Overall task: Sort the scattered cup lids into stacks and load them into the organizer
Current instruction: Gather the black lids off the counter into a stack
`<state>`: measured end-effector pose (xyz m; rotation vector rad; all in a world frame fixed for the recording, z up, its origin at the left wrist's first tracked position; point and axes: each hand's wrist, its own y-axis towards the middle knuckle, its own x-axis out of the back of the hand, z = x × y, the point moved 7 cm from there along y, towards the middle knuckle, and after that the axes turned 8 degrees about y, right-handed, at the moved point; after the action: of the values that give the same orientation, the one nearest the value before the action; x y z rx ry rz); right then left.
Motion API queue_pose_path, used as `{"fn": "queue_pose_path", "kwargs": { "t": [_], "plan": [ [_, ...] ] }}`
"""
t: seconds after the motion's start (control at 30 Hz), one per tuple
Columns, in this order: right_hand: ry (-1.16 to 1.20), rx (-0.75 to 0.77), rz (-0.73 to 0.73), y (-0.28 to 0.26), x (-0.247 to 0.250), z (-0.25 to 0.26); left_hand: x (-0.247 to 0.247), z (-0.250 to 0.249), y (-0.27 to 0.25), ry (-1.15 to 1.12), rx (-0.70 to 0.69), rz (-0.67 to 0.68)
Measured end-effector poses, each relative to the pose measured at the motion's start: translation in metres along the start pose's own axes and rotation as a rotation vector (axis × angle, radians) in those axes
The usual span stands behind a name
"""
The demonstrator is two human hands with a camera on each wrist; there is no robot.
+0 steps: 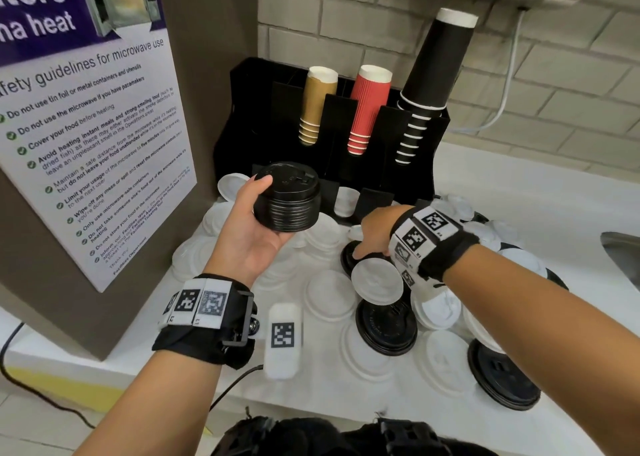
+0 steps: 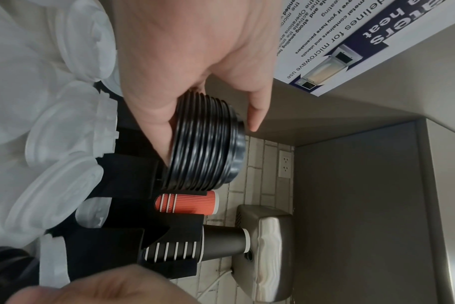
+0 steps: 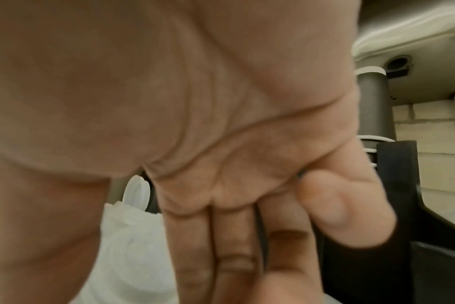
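My left hand [image 1: 277,210] holds up a stack of black lids [image 1: 287,196], thumb on its top rim and fingers under it, just in front of the black organizer [image 1: 249,116]. In the left wrist view the stack of black lids [image 2: 205,144] sits edge-on in my left hand [image 2: 210,135]. My right hand [image 1: 363,248] reaches down beside it, fingertips touching a black lid [image 1: 348,260] on the counter. Its fingers [image 3: 234,246] point down nearly straight. White lids [image 1: 329,296] and further black lids [image 1: 386,327] lie scattered over the white counter.
The organizer's back slots hold gold cups [image 1: 318,106], red cups [image 1: 369,109] and black cups [image 1: 433,75]; a front slot holds a white lid [image 1: 346,199]. A brown cabinet with a poster [image 1: 86,126] walls the left. A sink [image 1: 623,258] is at right.
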<state>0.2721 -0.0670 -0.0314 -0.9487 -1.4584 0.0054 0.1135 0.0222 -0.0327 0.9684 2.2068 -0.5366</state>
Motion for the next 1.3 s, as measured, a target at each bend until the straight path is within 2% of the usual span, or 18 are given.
{"fn": "queue_pose_path", "kwargs": {
  "t": [0.1, 0.2, 0.37, 0.7, 0.8, 0.93, 1.07, 1.23, 1.3],
  "plan": [
    [-0.057, 0.050, 0.031, -0.004, -0.005, 0.006, 0.001, -0.001, 0.001, 0.003, 0.000, 0.006],
    [-0.039, 0.100, 0.002, -0.006, 0.001, 0.016, 0.003, -0.002, 0.002, 0.014, -0.007, 0.004],
    [-0.002, 0.077, 0.026, -0.002, -0.004, 0.022, 0.004, -0.003, 0.001, 0.036, -0.009, 0.005],
    [0.187, 0.083, -0.129, 0.009, -0.004, 0.011, 0.003, -0.005, -0.004, 0.086, -0.047, 0.010],
    [0.226, 0.070, -0.065, 0.009, -0.007, 0.003, -0.001, -0.004, -0.004, 0.096, -0.048, 0.014],
    [0.065, 0.028, 0.018, 0.011, -0.024, 0.002, -0.005, -0.004, -0.006, 0.121, -0.057, 0.031],
    [0.108, 0.058, -0.056, 0.014, -0.021, 0.003, -0.009, -0.006, -0.009, 0.130, -0.074, 0.039],
    [0.339, 0.144, -0.231, 0.008, 0.009, -0.002, -0.008, -0.007, -0.012, 0.154, -0.099, 0.020],
    [0.504, 0.195, -0.313, 0.003, 0.028, -0.006, -0.008, -0.007, -0.012, 0.165, -0.110, 0.010]
  ]
}}
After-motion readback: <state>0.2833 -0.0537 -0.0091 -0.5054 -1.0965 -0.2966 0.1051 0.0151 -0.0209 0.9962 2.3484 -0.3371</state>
